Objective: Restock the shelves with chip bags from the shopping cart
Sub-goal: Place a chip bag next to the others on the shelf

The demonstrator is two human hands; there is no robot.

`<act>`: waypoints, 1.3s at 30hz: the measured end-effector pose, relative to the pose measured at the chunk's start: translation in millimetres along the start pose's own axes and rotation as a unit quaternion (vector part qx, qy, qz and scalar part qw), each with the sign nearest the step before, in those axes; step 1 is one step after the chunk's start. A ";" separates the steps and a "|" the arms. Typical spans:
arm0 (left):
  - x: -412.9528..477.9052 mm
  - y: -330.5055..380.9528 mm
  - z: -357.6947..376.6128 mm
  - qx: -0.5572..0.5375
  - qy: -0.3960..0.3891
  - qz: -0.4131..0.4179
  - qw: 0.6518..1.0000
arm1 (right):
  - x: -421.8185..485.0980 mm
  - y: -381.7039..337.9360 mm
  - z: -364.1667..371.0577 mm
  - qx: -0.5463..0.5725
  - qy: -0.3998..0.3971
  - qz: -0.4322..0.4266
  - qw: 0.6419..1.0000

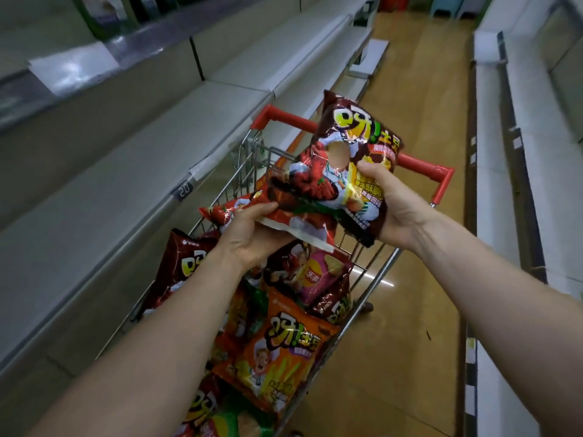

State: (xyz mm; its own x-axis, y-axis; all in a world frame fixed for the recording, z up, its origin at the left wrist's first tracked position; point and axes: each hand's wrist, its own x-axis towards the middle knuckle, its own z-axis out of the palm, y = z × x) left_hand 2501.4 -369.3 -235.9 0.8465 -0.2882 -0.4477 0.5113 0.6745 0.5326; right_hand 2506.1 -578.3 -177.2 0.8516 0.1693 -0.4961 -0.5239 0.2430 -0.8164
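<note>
A wire shopping cart (372, 288) with a red handle stands in the aisle, holding several chip bags (284, 351) in orange, brown and pink. Above it my right hand (391, 206) grips a dark brown chip bag (350, 137) by its lower edge and holds it upright. My left hand (252, 234) holds a red chip bag (284, 212) from underneath, lying flat and partly behind the brown one. Grey shelves (126, 171) run along the left of the cart.
The left shelf carries a price tag (184, 189) on its front edge and a vertical divider (197, 59) further back. White shelves (495, 184) line the right side. A wooden floor (419, 216) runs down the aisle between them.
</note>
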 end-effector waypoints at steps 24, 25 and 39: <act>27.1 30.5 248.6 0.394 -0.123 0.115 0.904 | -114.2 -161.6 -117.0 -0.058 -0.003 -0.207 0.977; 30.9 27.7 265.8 0.400 -0.139 0.114 0.898 | -120.6 -170.2 -125.4 -0.055 0.022 -0.220 0.974; 62.4 -63.4 501.7 0.443 -0.276 0.173 0.835 | -237.6 -263.7 -256.0 -0.025 0.256 -0.396 0.881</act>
State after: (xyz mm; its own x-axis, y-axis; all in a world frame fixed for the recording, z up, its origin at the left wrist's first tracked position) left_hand 2596.3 -771.0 62.8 0.7809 -0.6143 0.1129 -0.0765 0.0853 0.9934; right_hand 2446.4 -927.1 80.3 0.8523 -0.4918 0.1783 0.2298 0.0458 -0.9722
